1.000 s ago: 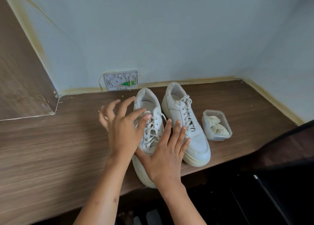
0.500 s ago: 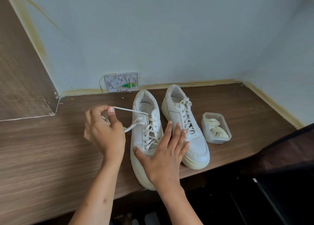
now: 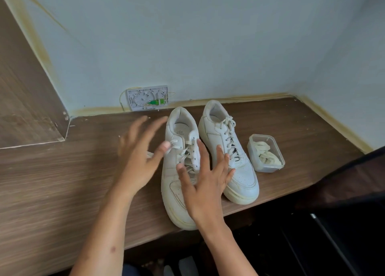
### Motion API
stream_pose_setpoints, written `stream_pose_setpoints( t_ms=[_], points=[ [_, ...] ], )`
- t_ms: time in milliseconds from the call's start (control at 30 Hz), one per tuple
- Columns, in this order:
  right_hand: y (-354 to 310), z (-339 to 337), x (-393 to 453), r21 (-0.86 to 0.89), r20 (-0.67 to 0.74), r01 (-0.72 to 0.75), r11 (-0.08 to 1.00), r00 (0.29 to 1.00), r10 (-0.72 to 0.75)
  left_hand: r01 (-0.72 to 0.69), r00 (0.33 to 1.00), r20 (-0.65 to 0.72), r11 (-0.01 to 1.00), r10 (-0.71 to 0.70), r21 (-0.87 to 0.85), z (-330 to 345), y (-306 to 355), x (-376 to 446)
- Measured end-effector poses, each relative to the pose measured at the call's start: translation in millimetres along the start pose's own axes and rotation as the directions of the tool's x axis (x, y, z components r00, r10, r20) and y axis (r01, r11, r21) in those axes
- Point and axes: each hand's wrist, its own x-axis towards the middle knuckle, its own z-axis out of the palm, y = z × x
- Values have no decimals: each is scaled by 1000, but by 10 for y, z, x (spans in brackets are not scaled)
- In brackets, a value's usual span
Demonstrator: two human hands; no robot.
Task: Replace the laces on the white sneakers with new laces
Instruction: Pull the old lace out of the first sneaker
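Note:
Two white sneakers stand side by side on the wooden desk (image 3: 62,182), toes toward me. The left sneaker (image 3: 177,171) has its lace loosened at the top; a loose lace end (image 3: 149,154) lies on the desk beside it. My right hand (image 3: 204,184) rests flat with spread fingers on this shoe's toe and lower laces. My left hand (image 3: 139,150) hovers blurred to the shoe's left, fingers spread, thumb near the top eyelets, holding nothing. The right sneaker (image 3: 227,150) is still laced. A clear plastic box (image 3: 265,152) with cream new laces sits to its right.
A white wall plate (image 3: 148,97) with a green part sits against the wall behind the shoes. A wooden panel (image 3: 25,88) rises at the left. The desk's front edge runs just under the shoe toes, with dark space below.
My left hand pulled a lace end out to the left, then let it go and opened, moving back toward the shoe. My right hand stayed on the left sneaker.

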Motion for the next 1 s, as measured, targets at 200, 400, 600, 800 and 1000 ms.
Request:
stream_pose_setpoints(
  t_ms=[200,400,600,800,1000],
  points=[
    [20,-62,266,-114,-80,186,976,977,-196,-105,978,192,990,86,94,174,16,-19],
    [-32,-4,476,-256,-119,228,939,957,-265,-62,991,109,981,82,-182,167,63,-9],
    [-42,39,537,-6,-182,136,991,974,-135,-46,991,116,979,70,-199,162,34,-12],
    [-17,-60,501,284,-339,26,959,938,75,-25,991,126,979,51,-200,142,63,-30],
    [-13,-35,519,-205,-121,231,951,958,-259,-33,991,117,976,59,-214,128,70,-40]
  ],
)
